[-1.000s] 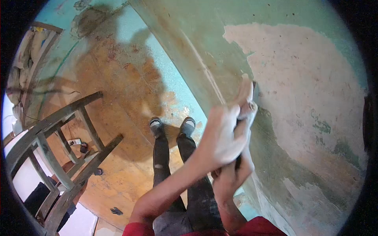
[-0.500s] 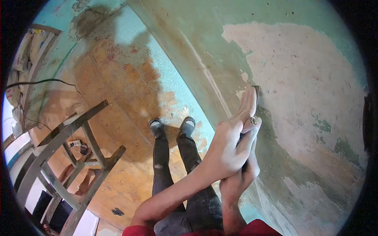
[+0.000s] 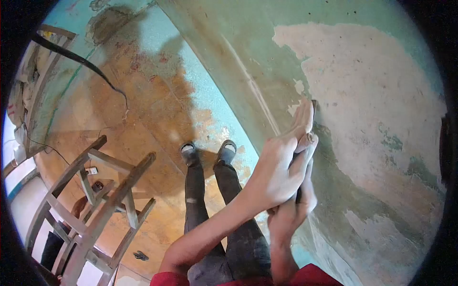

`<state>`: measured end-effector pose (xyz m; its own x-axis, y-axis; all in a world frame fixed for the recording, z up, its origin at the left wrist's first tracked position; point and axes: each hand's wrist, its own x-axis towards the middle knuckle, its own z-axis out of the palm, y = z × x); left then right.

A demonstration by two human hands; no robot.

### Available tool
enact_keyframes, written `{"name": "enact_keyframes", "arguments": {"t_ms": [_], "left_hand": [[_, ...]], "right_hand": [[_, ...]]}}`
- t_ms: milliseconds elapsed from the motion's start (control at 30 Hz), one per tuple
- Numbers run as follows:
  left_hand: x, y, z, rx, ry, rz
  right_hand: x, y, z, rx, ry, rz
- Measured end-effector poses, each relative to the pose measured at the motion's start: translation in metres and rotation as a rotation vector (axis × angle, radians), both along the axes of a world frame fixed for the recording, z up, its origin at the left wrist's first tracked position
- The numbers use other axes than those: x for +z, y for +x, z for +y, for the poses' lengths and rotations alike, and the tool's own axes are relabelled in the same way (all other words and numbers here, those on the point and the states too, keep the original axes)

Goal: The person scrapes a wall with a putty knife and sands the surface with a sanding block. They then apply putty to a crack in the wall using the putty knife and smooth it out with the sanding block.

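Observation:
My left hand (image 3: 281, 164) lies with its fingers stretched out and close together, pressed over the front of a scraper against the wall. The scraper's dark blade edge (image 3: 314, 106) shows past the fingertips; most of the tool is hidden by my hands. Below and behind it, my right hand (image 3: 298, 207) is closed round the dark handle (image 3: 299, 193). Both hands meet at the left margin of a large pale patch (image 3: 353, 90), where the green wall paint (image 3: 229, 28) has come off. Small pale flaked spots lie beside my left fingertips.
A wooden frame with legs and crossbars, like a stool or ladder (image 3: 117, 205), stands at the left, partly hiding another person's arm (image 3: 78, 207). A dark cable (image 3: 86, 62) hangs at upper left. My shoes (image 3: 227, 150) stand on the stained floor (image 3: 148, 114). A small dark object (image 3: 140, 256) lies there.
The wooden frame at the left has shifted and turned, and the dark cable has swung further into view. My hands stay at nearly the same spot on the wall.

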<state>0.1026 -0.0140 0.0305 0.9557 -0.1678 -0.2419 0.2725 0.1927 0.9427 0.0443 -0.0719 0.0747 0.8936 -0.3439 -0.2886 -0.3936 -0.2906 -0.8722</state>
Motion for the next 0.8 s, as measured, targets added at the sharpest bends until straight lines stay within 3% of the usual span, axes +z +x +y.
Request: {"name": "enact_keyframes", "arguments": {"t_ms": [33, 100, 133, 167, 233, 267, 367, 400, 433, 467, 533, 567, 633, 700, 733, 767, 800], "left_hand": [[0.006, 0.003, -0.001, 0.015, -0.009, 0.036], [0.002, 0.023, 0.005, 0.128, -0.057, 0.087], [0.003, 0.033, 0.015, 0.135, -0.005, 0.064], [0.014, 0.036, 0.027, 0.043, 0.040, 0.130], [-0.002, 0.008, 0.000, 0.149, -0.114, 0.044], [0.007, -0.003, -0.005, 0.090, -0.118, 0.055], [0.007, 0.015, 0.004, 0.106, 0.032, -0.012], [0.009, 0.028, 0.009, 0.171, -0.043, 0.096], [0.005, 0.036, 0.015, 0.191, -0.032, 0.042], [0.004, 0.031, 0.013, 0.173, -0.074, 0.078], [0.010, 0.023, 0.007, 0.160, -0.115, 0.110], [0.013, 0.022, 0.004, 0.184, -0.069, -0.006], [0.003, 0.029, 0.003, 0.204, -0.034, -0.113], [0.006, 0.071, 0.035, 0.223, -0.073, 0.070], [0.004, 0.070, 0.039, 0.230, -0.074, 0.068], [0.004, 0.067, 0.043, 0.173, -0.067, 0.093], [0.006, 0.063, 0.045, 0.109, -0.059, 0.118]], "right_hand": [[0.005, 0.001, -0.003, -0.076, 0.126, 0.086], [-0.013, 0.019, -0.014, 0.095, 0.007, 0.007], [-0.027, 0.026, -0.009, 0.141, 0.030, -0.091], [-0.026, 0.024, -0.004, 0.241, -0.103, -0.135], [-0.014, 0.000, -0.007, 0.112, -0.139, -0.027], [-0.001, -0.002, -0.003, 0.063, -0.120, -0.118], [0.000, 0.014, -0.014, 0.115, -0.112, 0.013], [-0.008, 0.024, -0.010, 0.135, -0.039, -0.016], [-0.015, 0.033, -0.006, 0.161, 0.042, -0.052], [-0.004, 0.033, -0.001, 0.260, -0.107, -0.041], [0.003, 0.024, 0.003, 0.146, -0.030, -0.061], [0.005, 0.025, 0.005, 0.035, 0.043, -0.077], [0.003, 0.038, -0.002, 0.059, 0.017, 0.017], [-0.021, 0.075, 0.006, 0.376, -0.078, -0.257], [-0.026, 0.080, 0.023, 0.235, 0.206, -0.188], [-0.016, 0.073, 0.020, 0.357, -0.034, -0.191], [-0.015, 0.060, 0.022, 0.287, -0.088, -0.275]]}}
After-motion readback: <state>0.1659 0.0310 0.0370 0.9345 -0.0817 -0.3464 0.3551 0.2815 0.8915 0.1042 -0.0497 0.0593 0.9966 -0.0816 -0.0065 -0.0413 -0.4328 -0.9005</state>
